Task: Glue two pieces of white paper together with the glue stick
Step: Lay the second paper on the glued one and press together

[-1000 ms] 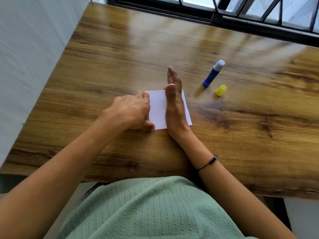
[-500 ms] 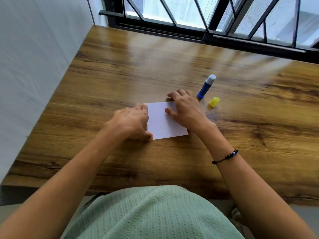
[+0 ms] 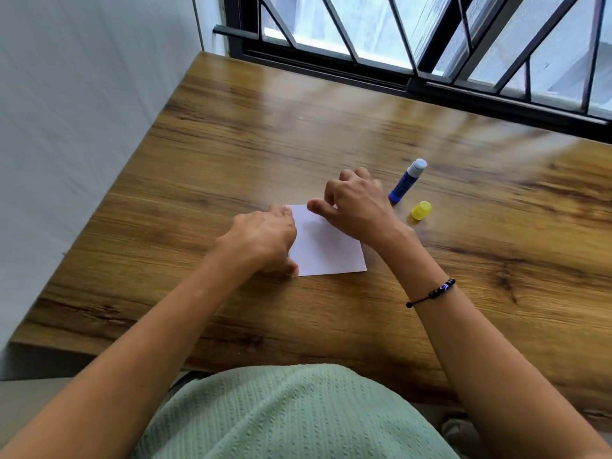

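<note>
Glossy brown wood-grain tabletop (image 3: 165, 253) under a barred window, your left hand (image 3: 261, 240) curled, pressing the white rectangular paper (image 3: 326, 251) at its left edge, your right hand (image 3: 356, 207) loosely bent on its far corner, uncapped blue glue stick (image 3: 406, 181) and small yellow cap (image 3: 421, 210) lay just beyond.

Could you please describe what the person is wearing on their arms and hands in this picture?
Both forearms are bare, with no sleeves reaching into view. The left hand carries no ring, watch or glove. The right hand is also ungloved, and its wrist wears a thin black cord bracelet strung with small dark beads and one blue bead. A light green knitted top covers the torso.
</note>
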